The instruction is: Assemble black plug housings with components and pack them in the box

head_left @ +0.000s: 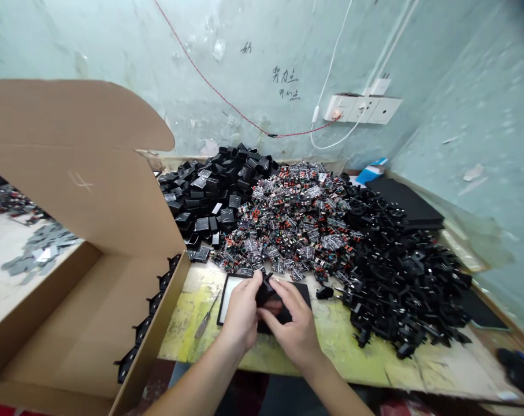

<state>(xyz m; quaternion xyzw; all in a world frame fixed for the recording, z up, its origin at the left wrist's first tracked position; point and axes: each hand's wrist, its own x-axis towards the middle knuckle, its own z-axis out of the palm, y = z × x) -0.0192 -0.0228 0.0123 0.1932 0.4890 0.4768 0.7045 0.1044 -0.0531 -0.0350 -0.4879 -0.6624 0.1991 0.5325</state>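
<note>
Between my hands is a black plastic plug-adapter housing (265, 292), held over a dark pad on the table. My left hand (241, 309) is closed on its left side, thumb near the top. From the right, the fingers and thumb of my right hand (295, 326) pinch the same piece. My fingers cover part of it. Under my hands lie a black-rimmed white tray (229, 293) and the dark pad (304, 293). A small screwdriver (204, 322) rests left of my left hand. A single black plug part (324, 292) lies right of the pad.
Heaped along the wall are black plastic cases (214, 193), small circuit boards (294, 216) and black plug parts (400, 277). An open cardboard box (66, 323) at left holds a row of black pieces (142, 329). Wall sockets (363, 108) carry a red cord (227, 103).
</note>
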